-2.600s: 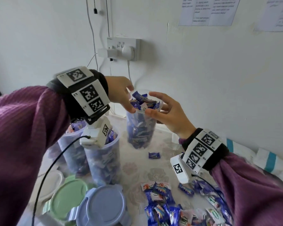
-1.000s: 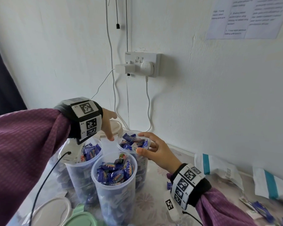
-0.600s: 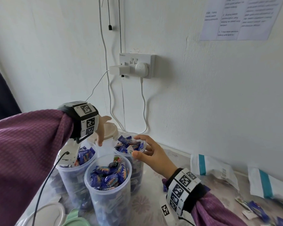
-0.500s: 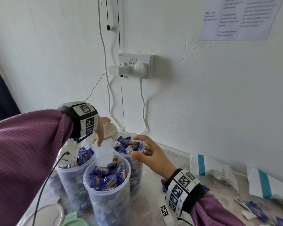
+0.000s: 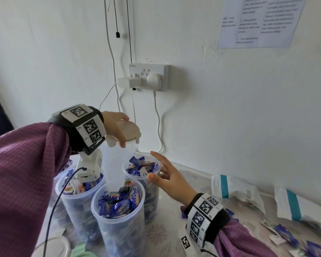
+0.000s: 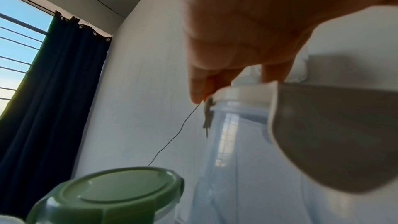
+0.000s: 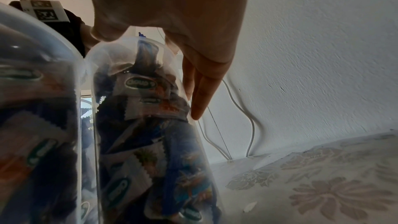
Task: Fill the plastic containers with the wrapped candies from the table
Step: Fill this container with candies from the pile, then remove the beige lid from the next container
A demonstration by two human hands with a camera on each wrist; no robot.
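Three clear plastic containers filled with blue wrapped candies stand together: one in front, one to the left and one at the back right. My left hand grips the beige lid of an empty clear container from above and holds it raised behind them. In the left wrist view the fingers curl over the lid's edge. My right hand is open, its fingers lying straight along the side of the back right container.
Loose wrapped candies lie on the flowered tablecloth at the right. Two white packets with teal stripes lie near the wall. A wall socket with hanging cables is behind the containers. A green-lidded container stands at the left.
My left hand, which rested on the beige lid, has closed on it and lifted the empty container. My right hand stays beside the back right container, which both hands had set down.
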